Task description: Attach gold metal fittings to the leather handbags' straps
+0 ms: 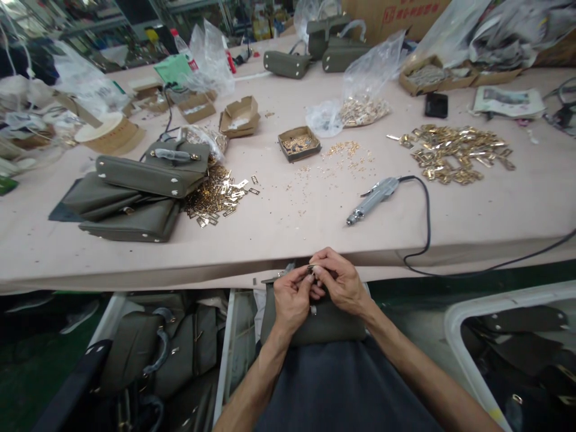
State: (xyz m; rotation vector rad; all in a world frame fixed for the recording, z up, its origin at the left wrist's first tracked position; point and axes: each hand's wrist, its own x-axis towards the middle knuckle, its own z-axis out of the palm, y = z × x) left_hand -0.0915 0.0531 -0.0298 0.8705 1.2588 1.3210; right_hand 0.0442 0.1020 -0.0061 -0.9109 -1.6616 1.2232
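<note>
A dark olive bag (333, 324) lies across my lap, below the table edge. Above it my left hand (292, 295) and my right hand (339, 281) meet, fingertips pinched around a small metal piece (310, 270) that they mostly cover. Both hands are closed at the fingertips. A grey electric screwdriver (373, 200) with a black cord rests on the table (270, 240), beyond my right hand. Gold metal plates (454, 153) form a pile at the right, and gold frames (218, 195) lie in another at the left.
Stacked olive bags (139, 186) sit on the table's left side. A small box of screws (299, 144) stands mid-table, with loose ones beside it. Bins of bags flank my lap: a left bin (234, 354) and a right bin (459, 336). The cord hangs over the table's front edge.
</note>
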